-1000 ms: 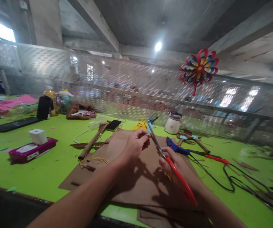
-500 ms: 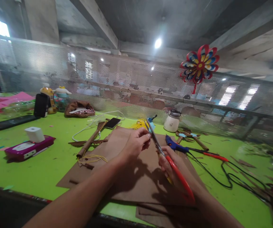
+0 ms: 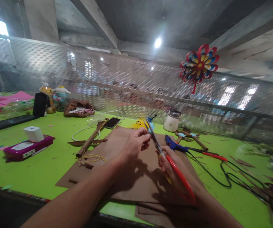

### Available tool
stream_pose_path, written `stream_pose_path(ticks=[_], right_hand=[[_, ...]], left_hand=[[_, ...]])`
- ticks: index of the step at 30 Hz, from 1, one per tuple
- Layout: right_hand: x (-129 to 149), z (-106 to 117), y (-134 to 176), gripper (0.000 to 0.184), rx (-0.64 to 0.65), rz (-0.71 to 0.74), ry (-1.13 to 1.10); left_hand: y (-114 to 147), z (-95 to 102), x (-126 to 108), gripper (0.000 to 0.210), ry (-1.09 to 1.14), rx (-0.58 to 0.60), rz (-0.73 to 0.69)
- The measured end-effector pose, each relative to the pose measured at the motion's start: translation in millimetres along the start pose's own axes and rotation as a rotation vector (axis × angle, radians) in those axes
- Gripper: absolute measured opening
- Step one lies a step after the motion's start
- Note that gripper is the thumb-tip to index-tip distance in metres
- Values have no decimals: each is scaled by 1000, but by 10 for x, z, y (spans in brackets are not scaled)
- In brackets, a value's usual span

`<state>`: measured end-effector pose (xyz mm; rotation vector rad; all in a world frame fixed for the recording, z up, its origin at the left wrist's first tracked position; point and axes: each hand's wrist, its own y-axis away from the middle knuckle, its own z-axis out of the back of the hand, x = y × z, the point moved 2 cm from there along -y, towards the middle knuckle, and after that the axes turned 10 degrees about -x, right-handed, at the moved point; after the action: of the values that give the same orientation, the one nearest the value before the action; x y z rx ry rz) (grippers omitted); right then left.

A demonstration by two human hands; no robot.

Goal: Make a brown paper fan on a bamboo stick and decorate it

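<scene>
Over the brown paper sheets (image 3: pixel 124 186), my left hand (image 3: pixel 137 142) is closed in a pinch; whatever its fingertips hold is too small to make out. My right hand (image 3: pixel 168 163) grips a pair of red-handled scissors (image 3: pixel 178 175). Their blades point up and away, slightly parted, with the tips just right of my left fingertips. A bit of yellow shows under my right fingers; I cannot tell what it belongs to. Behind the hands lies a bundle of yellow string (image 3: pixel 138 124). To the right of the blades rests a blue glue gun (image 3: pixel 175 144).
Rolled brown paper (image 3: pixel 88 142) and loose yellow cord (image 3: pixel 94 158) lie left of my hands. A purple power strip (image 3: pixel 29 148) with a white charger and a phone (image 3: pixel 112 123) are farther left. A lidded jar (image 3: pixel 172 121) stands behind. Black cables (image 3: pixel 224 171) trail right.
</scene>
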<state>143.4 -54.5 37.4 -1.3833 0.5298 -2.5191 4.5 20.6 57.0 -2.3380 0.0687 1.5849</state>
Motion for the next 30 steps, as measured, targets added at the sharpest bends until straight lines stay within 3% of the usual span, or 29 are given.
stream_pose_path(ticks=[9, 19, 30], right_hand=[[31, 29, 5, 34, -60, 71, 55], [29, 42, 27, 36, 39, -39, 29], [-15, 51, 44, 38, -31, -8, 23]], left_hand=[[-15, 18, 17, 16, 9, 20, 25], [-28, 41, -5, 17, -19, 90, 28], [-45, 53, -27, 15, -40, 110, 59]])
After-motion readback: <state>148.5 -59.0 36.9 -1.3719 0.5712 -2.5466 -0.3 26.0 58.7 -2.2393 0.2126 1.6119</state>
